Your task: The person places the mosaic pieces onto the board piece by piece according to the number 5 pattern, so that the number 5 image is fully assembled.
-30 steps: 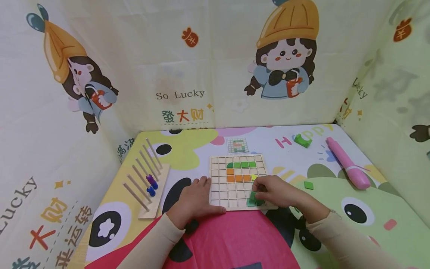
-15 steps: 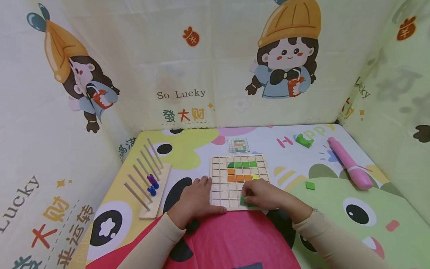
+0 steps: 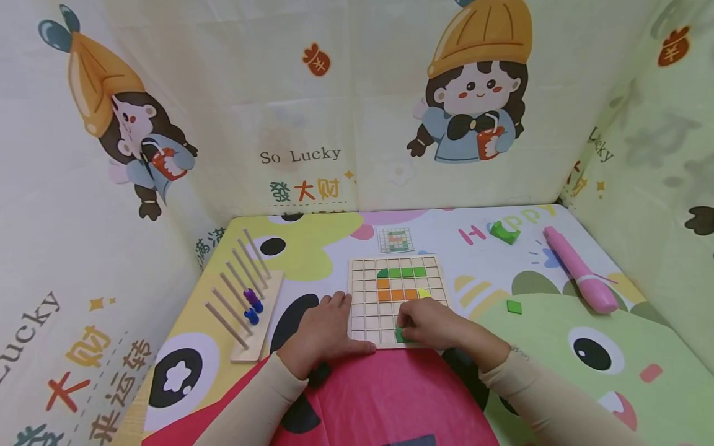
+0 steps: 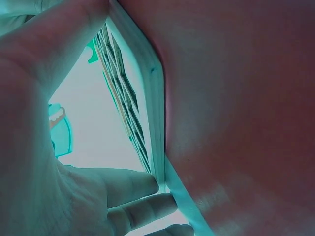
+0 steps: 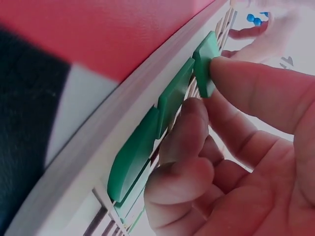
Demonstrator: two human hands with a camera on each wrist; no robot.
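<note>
My left hand (image 3: 323, 334) rests at the near left corner of a wooden grid board (image 3: 357, 322), its thumb along the near edge and its fingers against the left side. Over the board's near part, my right hand (image 3: 432, 322) pinches a green tile (image 5: 206, 59) between thumb and finger; the tile is tilted at the board's near row. Beside it, a green square tile (image 5: 176, 91) and a round-edged green tile (image 5: 133, 152) lie in that row. Farther up the board are a row of green tiles (image 3: 407, 272), orange tiles (image 3: 397, 295) and a partly covered yellow tile (image 3: 424, 292).
A small pattern card (image 3: 395, 240) lies behind the board. To the left stands a peg rack (image 3: 268, 306) with blue and purple beads. On the right are a loose green tile (image 3: 514, 306), a green curved block (image 3: 504, 233) and a pink pump-like tube (image 3: 580, 272).
My right hand has moved left along the board's near row with a green tile between its fingers, then slightly farther left and down. My left hand has stayed at the corner.
</note>
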